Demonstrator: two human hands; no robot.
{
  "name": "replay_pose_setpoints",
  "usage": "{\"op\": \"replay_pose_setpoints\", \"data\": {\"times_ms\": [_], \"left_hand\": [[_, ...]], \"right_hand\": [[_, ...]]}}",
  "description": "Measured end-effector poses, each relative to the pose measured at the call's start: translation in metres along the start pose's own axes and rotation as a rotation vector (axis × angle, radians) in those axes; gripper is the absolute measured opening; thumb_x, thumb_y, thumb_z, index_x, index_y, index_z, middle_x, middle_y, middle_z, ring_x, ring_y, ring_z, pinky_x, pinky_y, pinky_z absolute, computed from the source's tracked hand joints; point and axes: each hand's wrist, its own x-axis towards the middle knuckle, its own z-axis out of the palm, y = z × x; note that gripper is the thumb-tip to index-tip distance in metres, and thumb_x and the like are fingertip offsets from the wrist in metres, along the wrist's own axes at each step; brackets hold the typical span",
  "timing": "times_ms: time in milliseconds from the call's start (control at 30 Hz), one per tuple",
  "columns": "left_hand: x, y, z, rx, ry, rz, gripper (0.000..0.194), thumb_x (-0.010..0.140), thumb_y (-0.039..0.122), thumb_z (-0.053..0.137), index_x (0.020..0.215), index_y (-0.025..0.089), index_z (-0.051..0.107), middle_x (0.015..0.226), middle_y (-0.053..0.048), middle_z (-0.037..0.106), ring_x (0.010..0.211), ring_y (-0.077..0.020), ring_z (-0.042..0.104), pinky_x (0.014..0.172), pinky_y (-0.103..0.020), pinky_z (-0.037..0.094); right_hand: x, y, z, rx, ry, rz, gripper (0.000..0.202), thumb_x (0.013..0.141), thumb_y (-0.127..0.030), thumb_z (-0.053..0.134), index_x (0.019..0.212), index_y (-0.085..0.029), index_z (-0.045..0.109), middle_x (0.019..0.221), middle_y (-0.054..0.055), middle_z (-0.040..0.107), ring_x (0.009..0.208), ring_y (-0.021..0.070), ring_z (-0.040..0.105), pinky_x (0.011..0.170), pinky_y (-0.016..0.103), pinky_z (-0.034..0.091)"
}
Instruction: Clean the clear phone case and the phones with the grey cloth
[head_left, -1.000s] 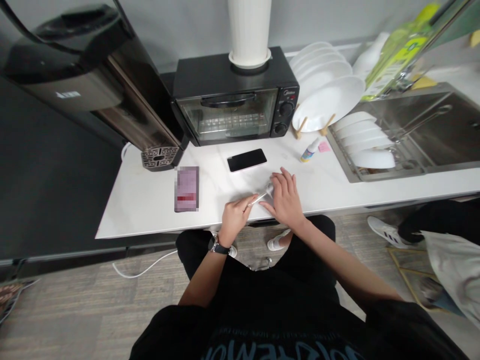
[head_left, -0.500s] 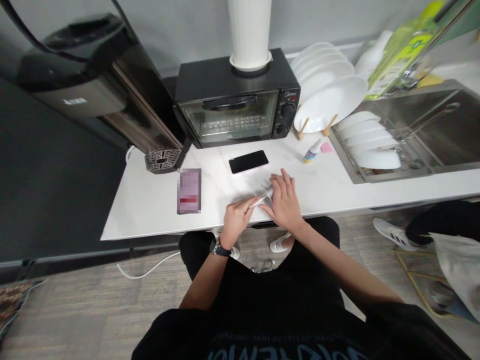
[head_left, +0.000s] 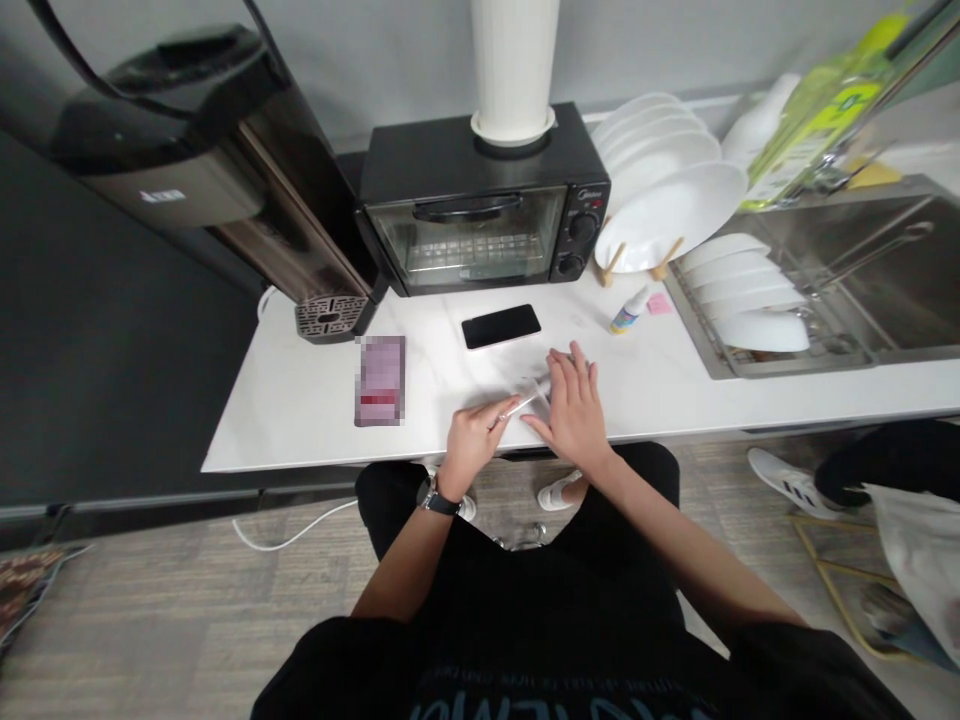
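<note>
My left hand (head_left: 474, 438), with a watch on the wrist, pinches one end of a thin, pale, see-through flat piece (head_left: 523, 403) just above the counter's front edge. Its exact kind is too small to make out. My right hand (head_left: 576, 405) lies with stretched fingers over the other end of that piece, partly covering it. Beyond both hands a smartphone (head_left: 501, 326) rests face up with a dark screen. A small spray bottle (head_left: 628, 312) stands to the right, beside a pink paper square (head_left: 658, 304).
On the counter (head_left: 285, 420), a purple pixelated packet (head_left: 381, 380) lies left. Behind are a drink dispenser (head_left: 300, 220), a toaster oven (head_left: 472, 230) and racked white plates (head_left: 667, 210). A steel sink (head_left: 847, 290) holds bowls at right. Another person's shoe (head_left: 791, 480) shows on the floor.
The view has shifted slightly. My left hand keeps its pinch on the see-through piece, and my right hand's fingers have moved only a little.
</note>
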Motion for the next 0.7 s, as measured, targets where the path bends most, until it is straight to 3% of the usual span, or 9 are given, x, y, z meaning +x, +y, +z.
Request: {"op": "replay_pose_setpoints", "data": {"times_ms": [100,200,333,433,500,600,700], "left_hand": [[0.0,-0.01,0.004,0.042,0.009,-0.032,0.023,0.102,0.018,0.059,0.098,0.02,0.082,0.082,-0.005,0.081,0.068,-0.0193,0.074,0.07,-0.03,0.06],[-0.001,-0.016,0.006,0.079,0.011,-0.056,0.021,0.095,0.016,0.064,0.079,0.019,0.077,0.068,-0.005,0.075,0.062,-0.0205,0.07,0.065,-0.031,0.056],[0.0,-0.009,0.003,0.064,0.022,-0.028,0.021,0.102,0.02,0.061,0.097,0.02,0.081,0.083,-0.007,0.082,0.074,-0.0212,0.077,0.074,-0.031,0.061],[0.001,-0.001,0.0,-0.005,0.05,0.02,0.026,0.106,0.023,0.058,0.122,0.024,0.079,0.112,-0.007,0.085,0.094,-0.0211,0.082,0.085,-0.032,0.065],[0.001,0.0,-0.001,-0.014,0.053,0.031,0.027,0.107,0.023,0.058,0.125,0.026,0.078,0.115,-0.006,0.085,0.096,-0.0207,0.082,0.086,-0.033,0.066],[0.0,-0.006,0.001,0.055,0.028,0.017,0.025,0.104,0.019,0.057,0.098,0.022,0.081,0.087,-0.006,0.083,0.072,-0.0204,0.077,0.071,-0.032,0.062],[-0.002,-0.012,0.001,0.081,-0.008,0.026,0.033,0.095,0.016,0.062,0.064,0.02,0.07,0.059,-0.006,0.07,0.053,-0.0209,0.066,0.058,-0.033,0.054]], "right_hand": [[-0.008,-0.031,0.007,0.029,-0.072,-0.14,0.098,0.106,-0.072,0.037,0.168,0.003,0.023,0.17,0.032,0.041,0.167,0.0458,0.022,0.126,0.066,0.034],[-0.013,-0.047,0.011,0.051,-0.138,-0.236,0.091,0.107,-0.069,0.04,0.17,-0.004,0.026,0.171,0.026,0.043,0.167,0.04,0.026,0.129,0.064,0.031],[-0.005,-0.018,0.004,0.006,-0.11,-0.128,0.087,0.109,-0.065,0.037,0.174,-0.009,0.018,0.174,0.022,0.041,0.166,0.038,0.029,0.133,0.066,0.021],[0.002,0.006,-0.003,-0.04,-0.044,0.007,0.093,0.108,-0.067,0.035,0.175,-0.008,0.01,0.177,0.022,0.034,0.168,0.0435,0.021,0.13,0.071,0.023],[0.002,0.005,-0.004,-0.043,-0.027,0.021,0.094,0.107,-0.068,0.034,0.174,-0.007,0.01,0.177,0.024,0.033,0.168,0.0459,0.019,0.128,0.072,0.026],[-0.005,-0.018,0.001,0.018,-0.061,-0.099,0.091,0.107,-0.068,0.036,0.172,-0.006,0.022,0.171,0.026,0.043,0.165,0.0431,0.029,0.128,0.067,0.029],[-0.013,-0.038,0.007,0.09,-0.091,-0.218,0.08,0.107,-0.067,0.041,0.161,-0.008,0.045,0.156,0.025,0.06,0.155,0.038,0.047,0.131,0.058,0.03]]}}
